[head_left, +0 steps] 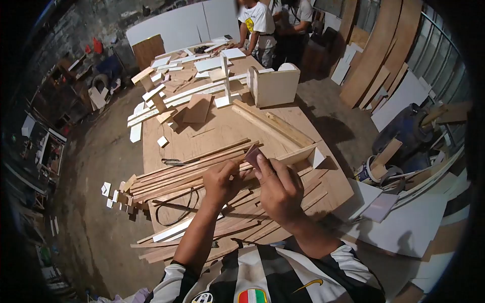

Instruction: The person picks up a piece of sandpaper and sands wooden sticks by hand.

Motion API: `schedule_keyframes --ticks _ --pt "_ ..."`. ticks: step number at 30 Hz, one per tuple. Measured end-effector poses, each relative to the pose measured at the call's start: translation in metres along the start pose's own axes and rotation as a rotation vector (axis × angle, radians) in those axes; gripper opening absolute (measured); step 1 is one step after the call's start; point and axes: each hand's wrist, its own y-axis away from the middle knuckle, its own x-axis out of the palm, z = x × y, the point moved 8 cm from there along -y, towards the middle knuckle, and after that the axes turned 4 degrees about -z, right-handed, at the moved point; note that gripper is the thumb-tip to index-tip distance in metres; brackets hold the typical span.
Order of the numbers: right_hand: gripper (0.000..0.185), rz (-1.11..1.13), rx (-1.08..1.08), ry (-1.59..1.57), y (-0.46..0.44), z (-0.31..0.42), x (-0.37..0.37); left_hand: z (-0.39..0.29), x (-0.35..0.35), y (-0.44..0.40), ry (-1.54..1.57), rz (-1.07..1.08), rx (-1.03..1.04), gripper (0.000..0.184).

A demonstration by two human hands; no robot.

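My right hand (280,189) pinches a small, stiff, purplish-brown piece of sandpaper (253,157) between thumb and fingers. Close beside it, my left hand (221,178) is closed, its fingertips near the sandpaper's lower edge. What those left fingers grip is hidden. Both hands are above a bundle of long, thin wooden strips (172,178) lying across the near half of the table. More loose strips (245,221) lie under my forearms. A dark, thin loop (160,216) rests among the strips to the left.
The wooden worktable (217,132) also bears a white box-like piece (277,87), a long timber (268,123), a square board (197,108) and white offcuts. At the far end stands a person in a white shirt (256,20), with another alongside. A bucket (371,169) and boards crowd the right.
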Motion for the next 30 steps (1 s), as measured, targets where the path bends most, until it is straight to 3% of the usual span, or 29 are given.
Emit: schedule_keyframes --ticks 7,10,12,13,15,18,23,25,30 --pt "0.044 -0.010 0.010 -0.049 0.004 -0.005 0.004 -0.002 -0.002 0.003 -0.024 -0.009 0.022 0.024" --pt "0.041 0.013 0.114 -0.246 0.002 -0.019 0.003 0.000 -0.008 0.001 -0.070 -0.016 -0.002 0.023" --pt "0.036 0.129 0.380 -0.635 0.010 -0.032 0.013 0.010 -0.015 0.001 -0.141 -0.057 -0.079 0.023" --pt "0.036 0.134 0.376 -0.639 0.010 -0.032 0.015 0.011 -0.016 0.000 -0.130 -0.058 -0.085 0.022" --pt "0.030 0.132 0.760 -1.064 0.026 -0.046 0.037 0.011 -0.016 0.004 -0.122 -0.055 -0.093 0.022" --pt "0.028 0.122 0.826 -1.184 0.021 -0.059 0.039 -0.002 -0.009 0.009 -0.055 -0.021 0.054 0.021" --pt "0.029 0.263 0.935 -1.259 0.031 -0.066 0.056 0.001 -0.006 0.012 -0.048 0.034 0.009 0.029" --pt "0.026 0.327 0.889 -1.096 0.028 -0.070 0.053 0.001 -0.005 0.015 -0.028 0.051 0.014 0.029" --pt "0.023 0.299 0.914 -1.106 0.039 -0.067 0.056 0.001 -0.010 0.011 -0.065 0.034 -0.008 0.027"
